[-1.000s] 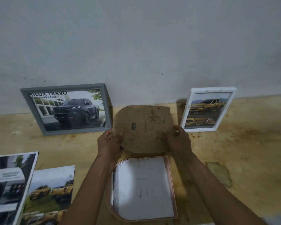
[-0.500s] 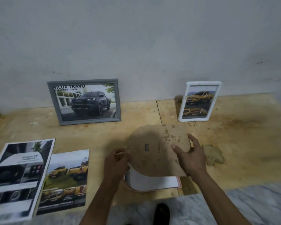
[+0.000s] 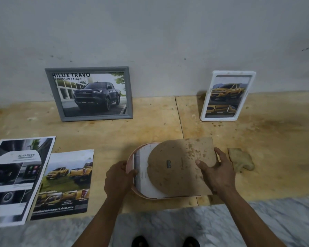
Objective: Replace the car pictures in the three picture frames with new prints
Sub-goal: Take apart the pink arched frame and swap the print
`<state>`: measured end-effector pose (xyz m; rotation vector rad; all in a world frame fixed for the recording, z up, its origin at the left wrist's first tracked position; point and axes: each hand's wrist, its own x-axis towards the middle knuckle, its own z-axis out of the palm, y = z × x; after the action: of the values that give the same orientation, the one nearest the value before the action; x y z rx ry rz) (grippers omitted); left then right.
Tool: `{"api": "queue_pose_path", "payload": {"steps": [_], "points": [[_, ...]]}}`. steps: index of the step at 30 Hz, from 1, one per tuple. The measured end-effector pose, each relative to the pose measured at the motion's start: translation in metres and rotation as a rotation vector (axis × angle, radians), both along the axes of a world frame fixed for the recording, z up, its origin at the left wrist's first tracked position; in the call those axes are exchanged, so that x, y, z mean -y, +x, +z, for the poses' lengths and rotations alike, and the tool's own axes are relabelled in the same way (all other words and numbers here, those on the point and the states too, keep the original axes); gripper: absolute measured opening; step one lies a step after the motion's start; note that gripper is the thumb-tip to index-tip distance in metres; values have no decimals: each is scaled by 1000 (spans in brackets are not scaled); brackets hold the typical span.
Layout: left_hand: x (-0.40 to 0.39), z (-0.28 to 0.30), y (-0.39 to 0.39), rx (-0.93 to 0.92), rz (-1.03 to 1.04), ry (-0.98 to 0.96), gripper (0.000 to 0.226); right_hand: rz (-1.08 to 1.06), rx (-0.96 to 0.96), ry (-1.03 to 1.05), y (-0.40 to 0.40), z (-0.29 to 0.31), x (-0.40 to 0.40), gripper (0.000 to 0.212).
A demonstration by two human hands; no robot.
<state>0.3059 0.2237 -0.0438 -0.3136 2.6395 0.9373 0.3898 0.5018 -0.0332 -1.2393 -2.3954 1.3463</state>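
Fingers of right hand (image 3: 218,172) pinch backing board (image 3: 178,168); left hand (image 3: 118,179) grips pink frame (image 3: 130,157).

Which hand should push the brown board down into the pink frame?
Probably the right hand. It already grips the backing board, which lies over the pink frame. The left hand grips the frame's left rim, so it is better placed to steady it.
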Motion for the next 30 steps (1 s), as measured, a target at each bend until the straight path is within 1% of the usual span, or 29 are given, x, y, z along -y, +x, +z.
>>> {"api": "queue_pose_path", "payload": {"steps": [5,9,11,14,18,22,25,28,30], "points": [[4,-5,-4,17,59,84,47,11,31,-1,-5,-12,6,92],[6,-9,-3,-4,73,110,45,27,49,9,-7,-18,14,81],[8,-11,-1,-20,87,133,41,29,52,3,-7,-19,19,81],[8,-14,1,-41,97,145,39,39,69,8,-8,-22,23,88],[6,-18,3,-52,106,158,36,88,124,71,-11,-25,30,90],[3,-22,5,-82,118,162,32,84,158,92,-12,-27,36,84],[3,-22,5,-82,135,170,30,98,155,104,-11,-28,38,87],[3,-25,5,-77,129,164,29,97,165,105,-11,-29,41,81],[4,-27,4,-78,123,150,30,86,185,113,-12,-29,44,81]]}}
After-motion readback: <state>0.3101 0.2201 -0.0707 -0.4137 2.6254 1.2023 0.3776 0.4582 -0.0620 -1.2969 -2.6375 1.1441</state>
